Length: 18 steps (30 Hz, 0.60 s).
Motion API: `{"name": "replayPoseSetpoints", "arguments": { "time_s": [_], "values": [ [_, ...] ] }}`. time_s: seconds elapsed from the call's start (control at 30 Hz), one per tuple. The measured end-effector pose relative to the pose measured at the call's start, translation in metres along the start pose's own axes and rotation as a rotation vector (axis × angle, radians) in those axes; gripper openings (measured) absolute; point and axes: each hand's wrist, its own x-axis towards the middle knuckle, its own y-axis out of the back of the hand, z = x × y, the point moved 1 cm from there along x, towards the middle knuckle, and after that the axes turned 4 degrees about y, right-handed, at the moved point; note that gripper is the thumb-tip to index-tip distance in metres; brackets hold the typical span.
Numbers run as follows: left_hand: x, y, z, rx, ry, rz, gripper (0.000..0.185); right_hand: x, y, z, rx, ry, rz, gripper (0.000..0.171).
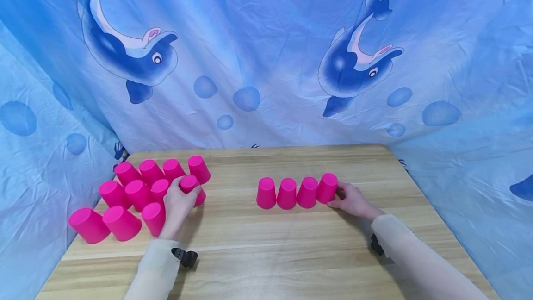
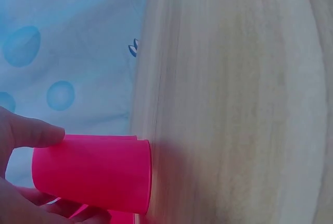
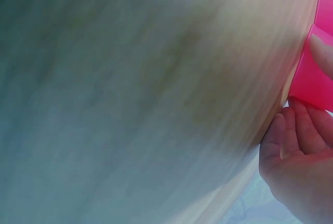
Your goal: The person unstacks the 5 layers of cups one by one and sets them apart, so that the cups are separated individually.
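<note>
Wooden table (image 1: 258, 249) — upturned pink cups (image 1: 137, 193)

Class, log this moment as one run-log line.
left hand: grips pink cup in left cluster | right hand: holds end cup of row | table: wooden

bg: blue dolphin-print cloth (image 1: 266, 50) — furn: light wood table (image 1: 266, 244)

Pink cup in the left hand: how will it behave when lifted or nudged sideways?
The pink cup is probably light: the left hand holds it with thumb and fingers alone. It stands upside down on its wider rim, so a nudge likely slides it over the smooth table. Its thin-looking wall may flex under a hard grip.
</note>
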Motion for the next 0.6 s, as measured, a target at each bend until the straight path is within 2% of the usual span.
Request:
{"name": "replayPoseSetpoints", "arguments": {
  "time_s": [0.17,0.4,0.5,0.6],
  "values": [
    [0.0,0.002,0.006,0.02,-0.035,0.032,0.066,0.0,0.0,-0.001,0.0,0.006,-0.001,0.064],
    [-0.001,0.007,0.028,0.019,-0.163,0.116,0.071,0.001,-0.001,0.002,-0.01,-0.002,-0.006,0.064],
    [-0.004,0.005,0.038,-0.004,-0.223,0.128,0.07,0.001,-0.001,0.003,-0.008,-0.007,-0.005,0.065],
    [-0.008,-0.002,0.046,-0.034,-0.259,0.112,0.066,0.002,-0.001,0.002,-0.008,-0.01,-0.003,0.065]
  ]
}}
